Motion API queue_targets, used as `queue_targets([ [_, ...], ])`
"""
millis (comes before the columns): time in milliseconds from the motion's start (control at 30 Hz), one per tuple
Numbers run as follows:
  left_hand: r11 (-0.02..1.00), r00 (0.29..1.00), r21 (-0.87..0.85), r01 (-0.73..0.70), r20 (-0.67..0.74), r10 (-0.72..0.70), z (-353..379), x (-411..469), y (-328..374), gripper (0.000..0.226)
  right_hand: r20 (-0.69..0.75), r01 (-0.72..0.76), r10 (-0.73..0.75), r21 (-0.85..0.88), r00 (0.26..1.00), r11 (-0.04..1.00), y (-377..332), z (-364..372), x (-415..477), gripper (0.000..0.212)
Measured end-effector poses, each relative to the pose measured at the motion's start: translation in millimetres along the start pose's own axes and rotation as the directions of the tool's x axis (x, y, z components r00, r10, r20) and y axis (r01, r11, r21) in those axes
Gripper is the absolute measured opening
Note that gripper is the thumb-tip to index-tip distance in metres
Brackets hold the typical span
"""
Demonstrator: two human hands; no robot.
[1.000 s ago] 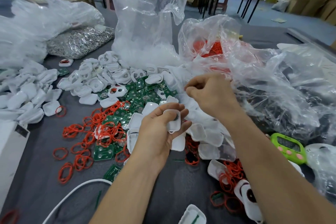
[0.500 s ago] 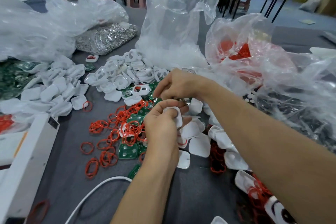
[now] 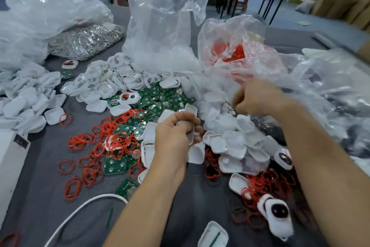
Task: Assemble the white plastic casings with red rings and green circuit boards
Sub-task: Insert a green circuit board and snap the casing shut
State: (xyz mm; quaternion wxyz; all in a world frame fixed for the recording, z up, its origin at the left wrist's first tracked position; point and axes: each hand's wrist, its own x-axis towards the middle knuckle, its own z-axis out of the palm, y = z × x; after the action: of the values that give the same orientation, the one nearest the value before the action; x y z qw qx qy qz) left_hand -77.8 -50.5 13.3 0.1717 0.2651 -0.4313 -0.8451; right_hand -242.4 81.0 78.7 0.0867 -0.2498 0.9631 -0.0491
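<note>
Casing (image 3: 188, 134), white plastic, is held in the left hand (image 3: 174, 138), fingers and thumb curled round its edges, above the grey table cover (image 3: 40, 196) near mid-frame. The right hand (image 3: 258, 100) is recorded further back and to the right, fingers curled downward over a heap of small white parts (image 3: 220, 112) beside the clear bags; whether anything is pinched cannot be told.

Red rings (image 3: 120, 140) are scattered loose to the left of the held casing, overlapping green circuit boards (image 3: 158, 104). Open white casings (image 3: 104, 86) are piled behind the boards; a second heap of closed shells (image 3: 230, 144) lies just right of the left hand. More red rings are noted inside a clear bag (image 3: 236, 54) at the back. A bag of silver metal pieces (image 3: 86, 40) lies at rear left. A white cable (image 3: 80, 210) curves across the near cloth. One white unit with a dark window (image 3: 278, 214) lies at near right among rings.
</note>
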Motion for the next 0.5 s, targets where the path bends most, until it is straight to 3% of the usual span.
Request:
queue_targets([
  [100, 0.998, 0.996, 0.013, 0.060, 0.065, -0.061, 7.4, -2.7, -7.6, 0.035, 0.102, -0.024, 0.026, -0.021, 0.994, 0.999, 21.2, 13.4, -18.1, 0.032],
  [300, 0.983, 0.972, -0.038, 0.179, 0.161, -0.171, 8.8, -8.3, -11.7, 0.028, 0.035, -0.015, 0.013, 0.075, 0.999, 0.997, 31.3, 22.0, -32.3, 0.027],
  [433, 0.968, 0.961, -0.082, 0.236, 0.165, -0.220, 6.1, -8.0, -8.8, 0.024, -0.144, -0.062, 0.093, 0.206, 0.985, 0.977, 36.4, 21.9, -43.6, 0.029],
  [500, 0.958, 0.956, -0.117, 0.261, 0.171, -0.239, 4.9, -6.8, -6.8, 0.020, -0.108, -0.065, 0.089, 0.208, 0.990, 0.976, 36.5, 20.7, -50.9, 0.029],
])
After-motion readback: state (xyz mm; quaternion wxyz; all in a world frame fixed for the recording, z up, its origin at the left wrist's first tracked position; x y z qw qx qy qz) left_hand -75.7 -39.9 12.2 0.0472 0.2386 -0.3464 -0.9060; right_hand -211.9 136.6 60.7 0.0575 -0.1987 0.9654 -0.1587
